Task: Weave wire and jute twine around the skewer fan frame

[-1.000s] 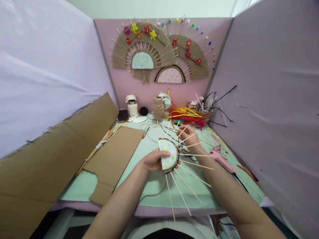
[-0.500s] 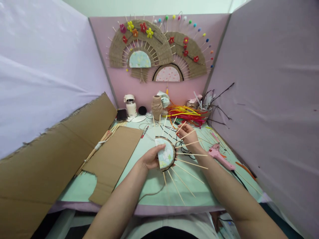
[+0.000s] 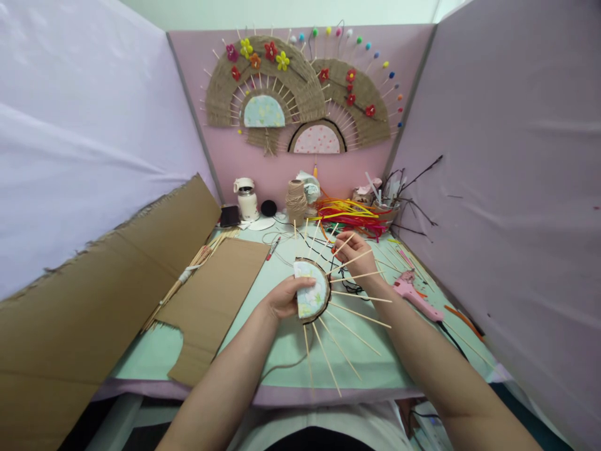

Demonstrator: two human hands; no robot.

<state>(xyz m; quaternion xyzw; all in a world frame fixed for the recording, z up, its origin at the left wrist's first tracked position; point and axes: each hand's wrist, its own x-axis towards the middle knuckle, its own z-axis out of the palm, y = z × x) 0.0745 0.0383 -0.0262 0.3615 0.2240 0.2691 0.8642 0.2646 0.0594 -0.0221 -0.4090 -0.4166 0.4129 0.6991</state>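
Observation:
My left hand (image 3: 285, 297) grips a half-round cardboard piece (image 3: 311, 291) by its straight side, thumb over the pale blue floral fabric on its face. Thin wooden sticks fan out from the curved, dark-edged rim towards the right. Beyond the upper sticks, my right hand (image 3: 353, 250) is closed in a pinch; what lies between its fingertips is too small to make out. Black cord (image 3: 351, 287) lies tangled on the table below that hand, partly behind the sticks. A strand of brown twine (image 3: 286, 366) trails on the table under the piece.
Cardboard sheets (image 3: 225, 275) and a stick bundle (image 3: 188, 275) lie left, a red pen (image 3: 273, 249) beside them. Behind stand a bottle (image 3: 246, 200), a twine spool (image 3: 295, 203) and coloured pipe cleaners (image 3: 350, 216). A pink glue gun (image 3: 417, 297) rests right. Finished fans (image 3: 265, 78) hang behind.
The half-round piece has turned slightly clockwise in my left hand, its sticks shifting downward on the right. My right hand stays pinched near the upper sticks, moved only a little.

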